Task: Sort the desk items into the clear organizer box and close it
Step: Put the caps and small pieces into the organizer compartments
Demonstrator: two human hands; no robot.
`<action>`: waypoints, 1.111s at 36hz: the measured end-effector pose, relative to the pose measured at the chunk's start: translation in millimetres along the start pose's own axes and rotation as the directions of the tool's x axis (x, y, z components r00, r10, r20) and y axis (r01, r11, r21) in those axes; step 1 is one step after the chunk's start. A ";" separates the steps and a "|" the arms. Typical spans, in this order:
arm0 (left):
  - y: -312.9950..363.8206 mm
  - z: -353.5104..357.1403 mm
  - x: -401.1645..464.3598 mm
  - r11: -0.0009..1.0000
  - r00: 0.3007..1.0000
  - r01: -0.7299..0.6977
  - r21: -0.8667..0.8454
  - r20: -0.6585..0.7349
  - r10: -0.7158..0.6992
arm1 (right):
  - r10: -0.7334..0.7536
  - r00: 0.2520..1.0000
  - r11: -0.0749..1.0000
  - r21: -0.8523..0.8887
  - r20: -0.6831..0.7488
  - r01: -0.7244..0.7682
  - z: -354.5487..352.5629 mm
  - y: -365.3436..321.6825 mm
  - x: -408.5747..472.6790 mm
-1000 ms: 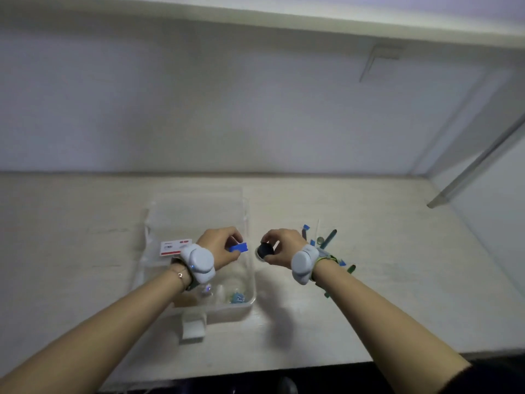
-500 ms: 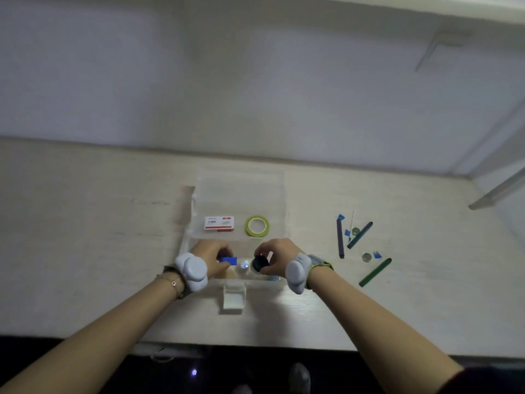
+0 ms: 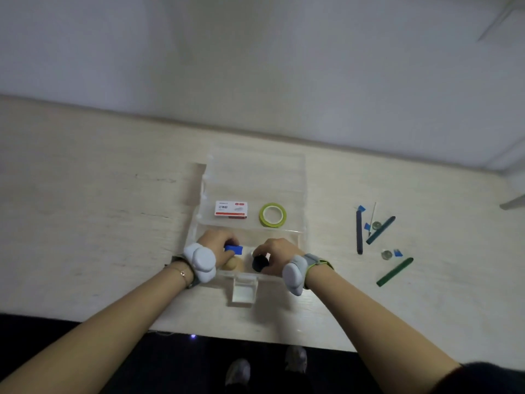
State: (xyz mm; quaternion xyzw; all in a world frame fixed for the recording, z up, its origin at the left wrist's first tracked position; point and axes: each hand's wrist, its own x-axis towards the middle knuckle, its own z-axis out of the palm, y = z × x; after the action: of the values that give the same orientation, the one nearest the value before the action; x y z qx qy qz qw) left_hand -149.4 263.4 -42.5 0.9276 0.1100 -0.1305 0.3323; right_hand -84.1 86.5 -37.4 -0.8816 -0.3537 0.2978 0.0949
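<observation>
The clear organizer box (image 3: 301, 194) lies open on the desk, lid flap at the front. Inside its far part sit a white staple box (image 3: 231, 209) and a green tape roll (image 3: 272, 215). My left hand (image 3: 216, 245) is over the near left compartment, gripping a small blue piece (image 3: 234, 248). My right hand (image 3: 277, 255) is over the near right compartment, holding a small black round object (image 3: 260, 262). A tan rounded item (image 3: 230, 264) lies in the box under my left hand.
To the right on the desk lie a dark blue pen (image 3: 359, 233), a teal pen (image 3: 380, 230), a green pen (image 3: 395, 271), two small round pieces (image 3: 386, 254), a thin white stick and blue bits. The clear latch tab (image 3: 243, 291) juts toward the desk's front edge.
Both hands have come down from above the box's right edge into the near compartments, still holding the blue piece and the black object. The view shifted, showing the loose pens.
</observation>
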 end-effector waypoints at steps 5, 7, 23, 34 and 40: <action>-3.9 2.0 11.3 0.999 0.999 0.026 0.036 0.029 -0.027 | -0.052 0.997 0.998 -0.030 0.064 0.054 2.1 -0.9 8.2; -4.9 2.5 15.0 0.998 0.998 0.038 0.049 0.038 -0.040 | -0.061 0.995 0.997 -0.035 0.074 0.064 1.4 -2.3 8.8; -6.7 13.8 32.6 0.991 0.987 0.037 0.130 0.147 -0.056 | -0.061 0.961 0.980 -0.164 0.270 0.109 -6.3 -13.8 20.1; -2.6 12.6 38.1 0.983 0.980 0.036 0.182 0.187 -0.071 | -0.040 0.958 0.981 -0.171 0.284 0.091 -5.6 -16.9 21.8; -0.5 13.9 38.3 0.976 0.977 0.031 0.214 0.200 -0.074 | -0.010 0.956 0.988 -0.144 0.292 0.054 -11.2 -19.7 18.2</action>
State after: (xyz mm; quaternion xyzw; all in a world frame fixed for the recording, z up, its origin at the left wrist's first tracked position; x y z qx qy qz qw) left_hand -115.8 259.3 -65.2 0.9357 0.0851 -0.2457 0.2385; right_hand -78.2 113.7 -29.3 -0.8272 -0.3994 0.3948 -0.0200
